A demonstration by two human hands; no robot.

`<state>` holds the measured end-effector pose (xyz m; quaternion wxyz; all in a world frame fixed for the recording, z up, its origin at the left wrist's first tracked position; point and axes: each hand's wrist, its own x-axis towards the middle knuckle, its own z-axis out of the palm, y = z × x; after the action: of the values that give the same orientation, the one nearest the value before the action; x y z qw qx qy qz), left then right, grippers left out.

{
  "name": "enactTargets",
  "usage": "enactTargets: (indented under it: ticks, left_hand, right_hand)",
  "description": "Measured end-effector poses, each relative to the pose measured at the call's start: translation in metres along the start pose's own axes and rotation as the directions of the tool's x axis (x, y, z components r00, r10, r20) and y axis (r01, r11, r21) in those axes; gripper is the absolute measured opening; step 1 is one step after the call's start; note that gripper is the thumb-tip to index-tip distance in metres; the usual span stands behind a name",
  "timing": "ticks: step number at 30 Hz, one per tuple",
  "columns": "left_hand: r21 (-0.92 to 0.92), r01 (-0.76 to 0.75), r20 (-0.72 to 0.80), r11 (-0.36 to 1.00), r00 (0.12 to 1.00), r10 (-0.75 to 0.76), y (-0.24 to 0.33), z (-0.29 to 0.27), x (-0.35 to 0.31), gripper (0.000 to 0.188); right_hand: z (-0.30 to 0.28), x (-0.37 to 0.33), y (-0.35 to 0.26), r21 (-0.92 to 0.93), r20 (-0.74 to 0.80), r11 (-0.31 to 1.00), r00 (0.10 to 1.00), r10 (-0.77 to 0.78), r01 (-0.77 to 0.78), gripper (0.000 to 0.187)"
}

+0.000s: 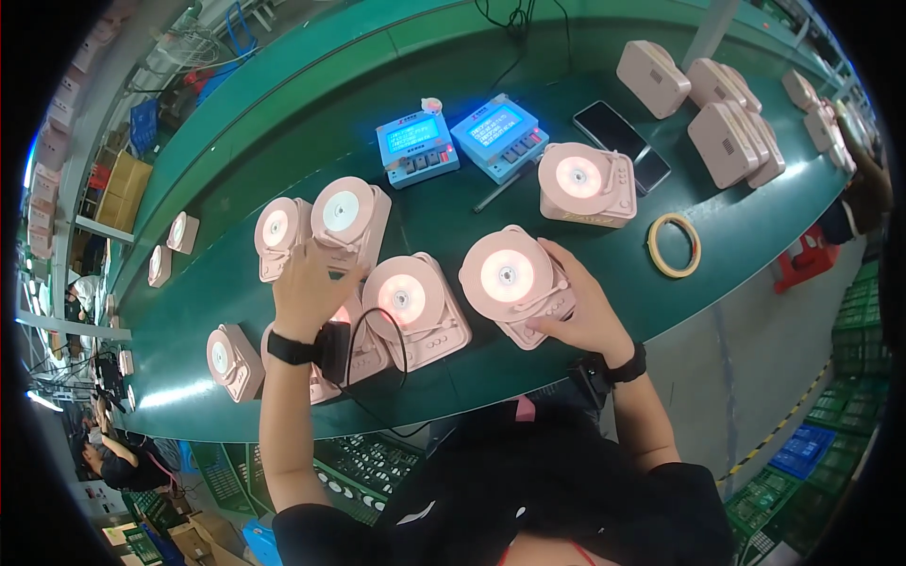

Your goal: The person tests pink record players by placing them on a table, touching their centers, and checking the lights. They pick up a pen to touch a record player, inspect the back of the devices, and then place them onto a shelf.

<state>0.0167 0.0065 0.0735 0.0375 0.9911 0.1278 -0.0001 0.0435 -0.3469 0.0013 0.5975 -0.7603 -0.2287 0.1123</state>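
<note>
Several pale pink toy record players, each with a round disc and tonearm, are on the green bench. My right hand (590, 307) grips the right edge of one record player (507, 274), its thumb at the front corner and its fingers along the far side; the disc glows warm. At the front of another record player (344, 212), with a whiter disc, my left hand (316, 283) is closed, fingertips on its near edge. Just right of that hand sits a lit record player (408, 302). One more lit record player (276, 226) is beyond it to the left.
Two blue devices with lit screens (415, 141) stand at the back. A lit record player (580, 179) sits beside a dark phone (623, 141), near a tape roll (674, 245). More pink units (727, 141) stand at far right. A black cable (406, 358) loops near my left wrist.
</note>
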Motion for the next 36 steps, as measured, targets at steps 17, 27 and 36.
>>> enactTargets:
  ticks: [17,27,36]
  left_hand:
    - [-0.35,-0.024,0.007,0.936,1.0,0.028,-0.016,0.005,-0.009,0.034]
    - [-0.411,0.016,-0.029,0.912,0.999,-0.03,-0.024,0.01,-0.014,0.038]
    - [-0.364,0.02,-0.031,0.931,0.999,-0.034,-0.027,0.015,-0.014,0.04]
  right_hand:
    - [-0.011,0.0,0.0,0.484,0.16,0.865,0.985,0.066,-0.136,0.073]
    - [-0.012,-0.001,0.002,0.523,0.181,0.846,0.983,0.003,-0.099,0.073]
    - [-0.011,-0.001,-0.001,0.415,0.16,0.905,0.987,0.026,-0.091,0.075]
